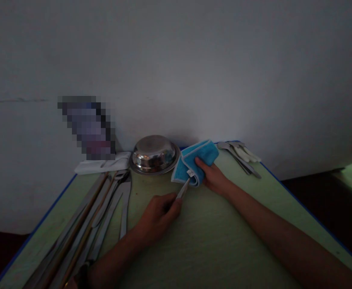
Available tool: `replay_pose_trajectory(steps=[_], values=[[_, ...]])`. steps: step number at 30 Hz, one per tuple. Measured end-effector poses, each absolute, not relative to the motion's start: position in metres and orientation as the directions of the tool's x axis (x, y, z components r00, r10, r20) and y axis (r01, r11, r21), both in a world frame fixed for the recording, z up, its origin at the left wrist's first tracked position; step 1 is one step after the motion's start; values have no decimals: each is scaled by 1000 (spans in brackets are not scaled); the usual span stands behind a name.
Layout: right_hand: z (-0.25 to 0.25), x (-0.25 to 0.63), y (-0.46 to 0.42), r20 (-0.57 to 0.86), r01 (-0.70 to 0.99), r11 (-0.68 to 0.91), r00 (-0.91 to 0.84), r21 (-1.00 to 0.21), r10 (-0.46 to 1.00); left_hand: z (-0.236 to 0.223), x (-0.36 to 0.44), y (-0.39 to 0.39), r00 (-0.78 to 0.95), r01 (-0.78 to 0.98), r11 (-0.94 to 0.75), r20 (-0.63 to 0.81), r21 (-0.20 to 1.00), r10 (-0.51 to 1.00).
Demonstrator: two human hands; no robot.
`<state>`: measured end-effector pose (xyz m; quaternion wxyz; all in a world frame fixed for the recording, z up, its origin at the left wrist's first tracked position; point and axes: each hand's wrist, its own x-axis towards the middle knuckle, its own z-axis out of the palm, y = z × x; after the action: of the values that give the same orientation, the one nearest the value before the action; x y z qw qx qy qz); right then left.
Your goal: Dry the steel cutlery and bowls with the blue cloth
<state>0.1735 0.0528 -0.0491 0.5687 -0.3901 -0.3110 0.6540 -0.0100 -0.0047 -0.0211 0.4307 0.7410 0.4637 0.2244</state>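
My left hand (159,214) is closed around the pale handle of a utensil (183,190). The far end of the utensil runs into a folded blue cloth (204,156) with a light border and a small white tag, so its head is hidden. My right hand (214,176) grips the cloth from the right, thumb on top, wrapping it about the utensil. Just left of the cloth lies an upturned shiny metal bowl (153,150). To the right of my right hand are several pieces of cutlery (239,154), some with white handles.
Long metal and wooden-handled utensils (85,224) lie along the table's left side, under my left forearm. A white folded item (103,163) sits at the back left, beneath a blurred-out upright object (88,128). The pale green table (224,241) has blue edges and meets a grey wall (194,72).
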Motion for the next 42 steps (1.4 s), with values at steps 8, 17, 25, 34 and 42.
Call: replay_pose_trajectory(steps=[8, 17, 25, 34, 42], values=[[-59, 180, 58, 0, -440, -39, -88, -897, 996, -24, -8, 0, 344, 487, -98, -88, 868, 935], [-60, 179, 56, 200, 61, 193, 140, -979, 970, -25, -11, -1, 397, 461, -144, -58, 876, 916], [-50, 173, 55, -171, -442, -86, 155, -893, 973, -28, -10, -3, 410, 294, 17, -142, 956, 901], [-40, 184, 54, -245, -531, -274, -126, -802, 961, -24, -10, -2, 196, 5, 66, -66, 998, 978], [-39, 181, 44, 180, 241, 224, -191, -944, 965, -21, -15, -3, 183, 102, -136, 116, 985, 976]])
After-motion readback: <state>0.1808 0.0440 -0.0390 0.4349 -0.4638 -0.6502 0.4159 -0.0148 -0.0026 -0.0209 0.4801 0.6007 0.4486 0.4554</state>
